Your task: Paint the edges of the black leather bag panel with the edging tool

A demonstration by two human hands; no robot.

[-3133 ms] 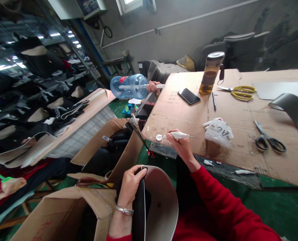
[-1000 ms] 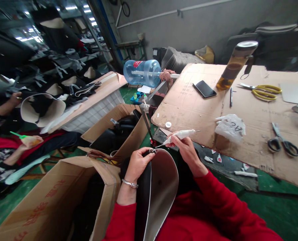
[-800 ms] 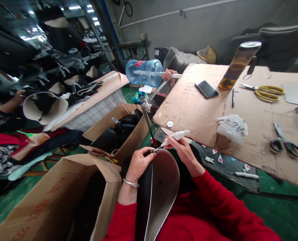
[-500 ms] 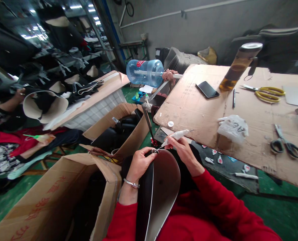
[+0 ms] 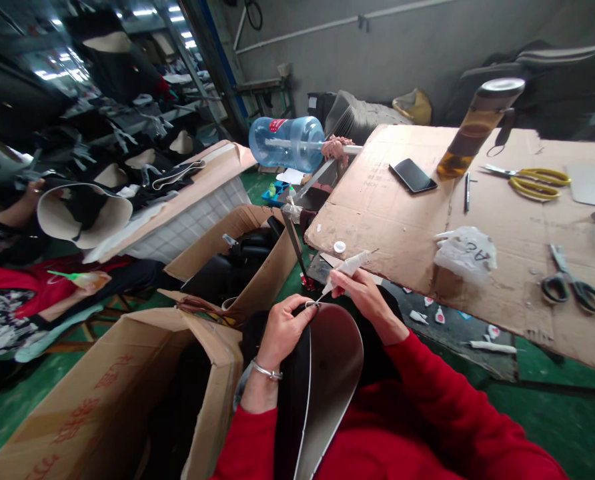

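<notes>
My left hand [image 5: 283,328] grips the top edge of a curved black and grey shoe upper piece [image 5: 327,373] held upright over my lap. A small metal ring sits at that edge under my thumb. My right hand [image 5: 365,292] holds a white glue tube [image 5: 350,265], its thin nozzle pointing down-left and touching the ring at the piece's top. A small white cap [image 5: 339,247] lies on the cardboard-covered table [image 5: 402,220] just beyond the tube. Both my sleeves are red.
On the table lie a crumpled plastic bag [image 5: 466,253], black scissors [image 5: 572,288], yellow scissors [image 5: 535,181], a phone [image 5: 412,175], a pen and a tea bottle [image 5: 475,127]. Open cardboard boxes [image 5: 127,387] stand to my left. Another person's arm [image 5: 52,293] shows at far left.
The cap was left on the table. My right hand brought the tube's nozzle from the table edge down to the ring on the piece, and the tube now tilts more steeply.
</notes>
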